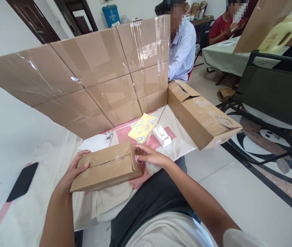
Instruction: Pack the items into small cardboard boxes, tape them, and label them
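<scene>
A long brown cardboard box (pixel 107 164) lies at the table's near edge, its taped seam facing up. Around its left end my left hand (pixel 77 166) is wrapped, thumb on top. At the right end, my right hand (pixel 148 155) has its fingers bent close together beside the box; something small and clear shows under the fingertips, too small to name. Behind the box are a yellow sheet with small printed shapes (pixel 142 128), a white tape dispenser (pixel 162 136), a white paper (pixel 94 143) and a small crumpled silvery item (pixel 108 136).
Tall taped cardboard panels (pixel 105 75) stand along the table's back. Another long box (pixel 202 115) lies at the right edge. A black phone-like object (pixel 22 181) is at far left. Beyond the panels sits a person in a light blue shirt (pixel 183 48); a dark folding chair (pixel 277 103) stands right.
</scene>
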The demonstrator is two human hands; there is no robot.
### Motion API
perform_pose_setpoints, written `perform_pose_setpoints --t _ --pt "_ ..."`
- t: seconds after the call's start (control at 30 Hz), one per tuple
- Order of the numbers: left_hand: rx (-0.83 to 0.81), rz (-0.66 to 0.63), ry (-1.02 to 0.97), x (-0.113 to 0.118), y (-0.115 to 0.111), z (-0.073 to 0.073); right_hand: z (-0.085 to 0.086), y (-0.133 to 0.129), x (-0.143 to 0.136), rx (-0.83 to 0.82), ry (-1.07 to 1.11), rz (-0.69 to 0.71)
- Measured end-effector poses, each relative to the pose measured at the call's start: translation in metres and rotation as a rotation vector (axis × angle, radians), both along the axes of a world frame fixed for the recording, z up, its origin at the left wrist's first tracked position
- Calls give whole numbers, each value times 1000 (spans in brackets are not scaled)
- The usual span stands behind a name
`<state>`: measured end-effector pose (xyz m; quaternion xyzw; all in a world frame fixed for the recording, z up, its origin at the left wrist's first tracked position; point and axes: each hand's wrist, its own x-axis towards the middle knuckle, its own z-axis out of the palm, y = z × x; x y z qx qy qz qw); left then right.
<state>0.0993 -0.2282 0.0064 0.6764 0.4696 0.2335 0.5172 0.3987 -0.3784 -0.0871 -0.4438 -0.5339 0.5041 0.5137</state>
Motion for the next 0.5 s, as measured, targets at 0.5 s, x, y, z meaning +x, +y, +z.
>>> perform_pose_setpoints --t 0.5 --pt "28 18 18 -6 14 -9 8 -26 -26 92 -468 -59"
